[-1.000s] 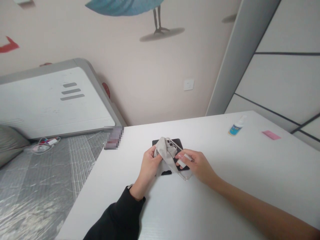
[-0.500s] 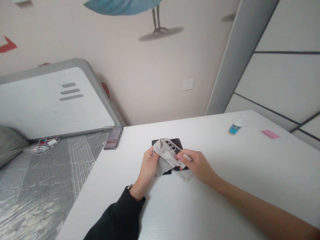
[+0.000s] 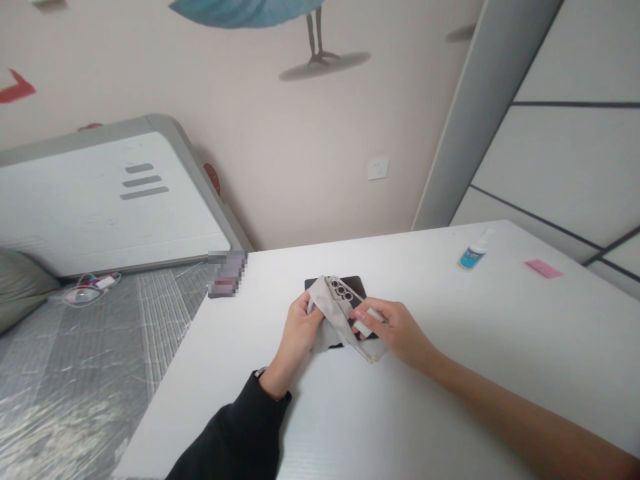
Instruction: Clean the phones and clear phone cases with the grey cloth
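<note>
Head view shows us both hands close together over the middle of a white desk (image 3: 320, 427). The left hand (image 3: 301, 323), coming out of a black sleeve (image 3: 235, 427), has its grip closed on a grey cloth (image 3: 329, 305), thumb on top; we cannot tell whether its hidden fingers also pinch the case behind. The right hand (image 3: 387, 325), its forearm bare, has thumb and fingers closed on the right edge of a clear phone case (image 3: 376, 351). We see a pale patch under those fingers, but cannot tell whether it belongs to the cloth. The case sits tilted between the two hands, its three camera rings towards the upper left and one lower corner towards us, with the cloth draped slantwise across its left part. Behind and below them we make out a flat dark object (image 3: 354, 282), partly covered, so we cannot say what it is. Well apart on the right, we find a bottle (image 3: 473, 255) with a blue label standing near the far edge, and a pink slip (image 3: 543, 269) beyond it. At the far left corner lies a pixelated item (image 3: 227, 273). Past the desk we notice a wall socket (image 3: 378, 168).
</note>
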Demonstrator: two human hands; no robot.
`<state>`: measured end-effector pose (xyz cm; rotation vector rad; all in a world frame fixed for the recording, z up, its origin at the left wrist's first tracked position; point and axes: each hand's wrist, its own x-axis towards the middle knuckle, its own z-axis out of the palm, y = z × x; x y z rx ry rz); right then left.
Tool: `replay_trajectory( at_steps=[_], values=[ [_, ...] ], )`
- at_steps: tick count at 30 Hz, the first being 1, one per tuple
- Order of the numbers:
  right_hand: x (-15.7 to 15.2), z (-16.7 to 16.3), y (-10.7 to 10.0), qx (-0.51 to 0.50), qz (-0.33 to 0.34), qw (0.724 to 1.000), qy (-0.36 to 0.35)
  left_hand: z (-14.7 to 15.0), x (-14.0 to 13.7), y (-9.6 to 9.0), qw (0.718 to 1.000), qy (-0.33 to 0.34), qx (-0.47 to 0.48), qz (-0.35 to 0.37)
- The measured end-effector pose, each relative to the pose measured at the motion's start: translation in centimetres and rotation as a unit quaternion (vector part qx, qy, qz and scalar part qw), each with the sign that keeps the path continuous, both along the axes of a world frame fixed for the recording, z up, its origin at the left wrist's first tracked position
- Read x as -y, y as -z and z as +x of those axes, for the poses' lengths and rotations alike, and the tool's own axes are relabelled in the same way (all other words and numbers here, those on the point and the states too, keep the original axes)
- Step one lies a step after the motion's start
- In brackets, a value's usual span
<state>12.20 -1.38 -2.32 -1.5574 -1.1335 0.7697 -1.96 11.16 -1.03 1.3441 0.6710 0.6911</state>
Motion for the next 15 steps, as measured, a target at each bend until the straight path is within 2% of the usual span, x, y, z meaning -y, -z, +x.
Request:
replay_trajectory(
  at_steps=[6,11,15],
  values=[
    [-0.16,0.16,0.75,0.064,0.007,0.998,-0.025,-0.09,-0.15,0.14,0.999,-0.026,-0.032,0.021],
    [-0.09,-0.16,0.93,0.003,-0.019,0.993,-0.112,-0.03,-0.09,0.10,0.999,-0.002,-0.033,0.019],
    [-0.10,-0.38,0.76,-0.014,-0.036,0.992,-0.119,0.05,0.13,-0.07,0.999,0.014,-0.028,0.011]
  ],
)
